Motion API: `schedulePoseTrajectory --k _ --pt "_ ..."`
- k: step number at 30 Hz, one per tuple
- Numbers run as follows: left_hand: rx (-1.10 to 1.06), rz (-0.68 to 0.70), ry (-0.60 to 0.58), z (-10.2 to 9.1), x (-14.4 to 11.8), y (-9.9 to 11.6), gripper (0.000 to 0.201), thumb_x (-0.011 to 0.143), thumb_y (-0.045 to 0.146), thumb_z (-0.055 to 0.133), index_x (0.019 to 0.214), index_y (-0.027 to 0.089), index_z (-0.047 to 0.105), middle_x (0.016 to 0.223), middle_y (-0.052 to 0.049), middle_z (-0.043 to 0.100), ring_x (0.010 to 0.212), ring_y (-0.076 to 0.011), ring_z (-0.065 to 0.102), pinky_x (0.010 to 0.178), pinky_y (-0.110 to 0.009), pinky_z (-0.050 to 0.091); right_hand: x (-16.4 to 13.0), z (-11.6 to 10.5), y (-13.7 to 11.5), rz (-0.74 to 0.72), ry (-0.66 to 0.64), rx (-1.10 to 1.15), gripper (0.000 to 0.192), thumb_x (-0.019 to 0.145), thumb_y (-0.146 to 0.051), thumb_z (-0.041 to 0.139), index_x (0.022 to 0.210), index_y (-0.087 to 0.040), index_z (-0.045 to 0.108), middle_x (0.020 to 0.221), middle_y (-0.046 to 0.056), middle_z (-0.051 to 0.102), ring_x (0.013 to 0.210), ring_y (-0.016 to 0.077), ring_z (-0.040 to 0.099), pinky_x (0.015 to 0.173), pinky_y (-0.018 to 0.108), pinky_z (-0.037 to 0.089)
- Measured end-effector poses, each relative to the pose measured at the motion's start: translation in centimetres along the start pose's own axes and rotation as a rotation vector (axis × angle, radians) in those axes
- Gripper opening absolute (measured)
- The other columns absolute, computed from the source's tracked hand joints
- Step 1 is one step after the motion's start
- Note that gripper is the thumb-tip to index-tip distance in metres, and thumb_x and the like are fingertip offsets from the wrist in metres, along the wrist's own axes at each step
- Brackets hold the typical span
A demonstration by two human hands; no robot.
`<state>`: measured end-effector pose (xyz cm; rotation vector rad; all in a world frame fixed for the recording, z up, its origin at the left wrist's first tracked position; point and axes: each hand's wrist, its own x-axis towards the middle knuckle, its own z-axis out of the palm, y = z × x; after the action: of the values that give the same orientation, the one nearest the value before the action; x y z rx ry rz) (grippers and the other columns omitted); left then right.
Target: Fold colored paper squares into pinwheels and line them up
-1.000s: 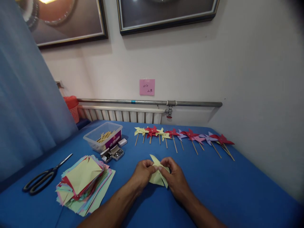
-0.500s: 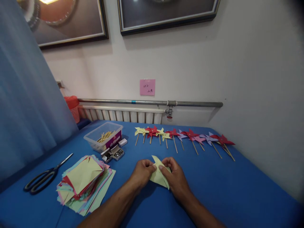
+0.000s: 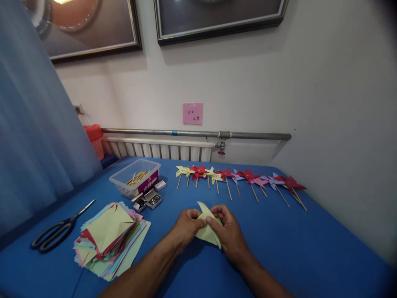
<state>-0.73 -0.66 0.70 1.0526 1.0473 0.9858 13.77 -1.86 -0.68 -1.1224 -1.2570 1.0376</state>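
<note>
Your left hand (image 3: 186, 227) and right hand (image 3: 228, 231) meet over the middle of the blue tabletop (image 3: 310, 248), and between them they hold a pale yellow paper piece (image 3: 207, 234). The fingers of both hands are pressed together on the paper: your left thumb and forefinger pinch its left edge, and your right fingers pinch it from the right, so the fingertips of the two hands nearly touch at the paper's centre. One pointed flap sticks up behind your hands and another pokes out below them, toward you. The paper sits just above the cloth; whether its lower tip touches the tabletop is not clear.

To the left of your left forearm lies a loose stack of coloured paper squares (image 3: 108, 238), with a yellow sheet on top. Black scissors (image 3: 58, 231) lie farther left, apart from the stack, blades pointing away from you. Behind the stack stands a clear plastic box (image 3: 135, 182) holding wooden sticks, and just beside it, toward you, are small open tins of metal pins (image 3: 147, 200).

Along the far side of the tabletop lies a row of finished pinwheels (image 3: 238, 178) on sticks, yellow, red and purple, overlapping one another. A pink note (image 3: 192, 113) is stuck on the wall above the pipe (image 3: 198, 134).
</note>
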Motion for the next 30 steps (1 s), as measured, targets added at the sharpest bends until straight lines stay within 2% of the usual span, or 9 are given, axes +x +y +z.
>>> schedulePoseTrajectory --k 4,7,9,13,16,22,30 --pt "-0.045 0.002 0.077 0.0 0.1 0.2 0.020 0.054 0.026 0.072 0.059 0.016 0.055 0.049 0.003 0.055 0.044 -0.0081 0.042 0.048 -0.022 0.030 0.3 -0.4 -0.1 0.013 0.031 0.013 0.038 0.081 -0.047 0.068 0.109 -0.023 0.059 0.089 0.004 0.069 0.076 0.0219 0.065 0.065 0.032 0.053" --pt "-0.115 -0.013 0.155 -0.2 0.2 0.8 0.015 0.053 0.022 0.068 0.060 0.016 0.056 0.051 0.000 0.058 0.044 -0.0096 0.046 0.049 -0.023 0.033 0.5 -0.8 -0.2 0.016 0.034 0.058 0.037 0.085 -0.048 0.062 0.112 -0.023 0.060 0.102 0.007 0.071 0.090 0.0241 0.067 0.075 0.034 0.055" --pt "-0.153 -0.021 0.187 -0.5 0.3 1.2 0.013 0.053 0.020 0.066 0.058 0.016 0.056 0.050 0.000 0.058 0.044 -0.0098 0.046 0.048 -0.023 0.033 0.3 -0.8 -0.4 0.017 -0.025 0.077 0.036 0.084 -0.043 0.064 0.114 -0.023 0.062 0.109 0.008 0.071 0.097 0.0250 0.067 0.081 0.035 0.055" --pt "-0.169 -0.030 0.219 -1.1 0.4 1.7 0.010 0.051 0.017 0.064 0.057 0.015 0.057 0.049 0.000 0.057 0.043 -0.0101 0.047 0.047 -0.023 0.033 -0.6 -0.5 -0.8 -0.003 -0.248 0.079 0.040 0.087 -0.035 0.063 0.126 -0.025 0.060 0.114 0.007 0.071 0.097 0.0238 0.068 0.084 0.036 0.054" --pt "-0.156 -0.026 0.197 -1.2 0.5 1.6 0.010 0.051 0.016 0.063 0.059 0.014 0.058 0.051 -0.001 0.057 0.044 -0.0101 0.047 0.047 -0.023 0.033 -0.9 -0.5 -0.9 -0.052 -0.315 -0.003 0.036 0.092 -0.037 0.059 0.125 -0.025 0.062 0.114 0.006 0.072 0.099 0.0231 0.067 0.087 0.035 0.052" --pt "-0.070 -0.043 0.230 -1.1 0.7 1.2 0.007 0.051 0.015 0.060 0.058 0.015 0.058 0.048 0.000 0.054 0.041 -0.0090 0.043 0.044 -0.022 0.030 -0.4 -1.3 -1.3 -0.168 -0.255 -0.243 0.032 0.094 -0.041 0.054 0.116 -0.023 0.069 0.109 0.006 0.071 0.096 0.0230 0.066 0.087 0.033 0.050" --pt "-0.031 -0.021 0.209 -1.1 0.6 1.2 0.007 0.051 0.016 0.057 0.058 0.016 0.057 0.049 0.000 0.055 0.042 -0.0096 0.044 0.045 -0.023 0.032 -0.3 -1.9 -1.7 -0.234 -0.368 -0.314 0.027 0.092 -0.028 0.053 0.114 -0.025 0.070 0.104 0.003 0.071 0.092 0.0205 0.065 0.083 0.031 0.050"
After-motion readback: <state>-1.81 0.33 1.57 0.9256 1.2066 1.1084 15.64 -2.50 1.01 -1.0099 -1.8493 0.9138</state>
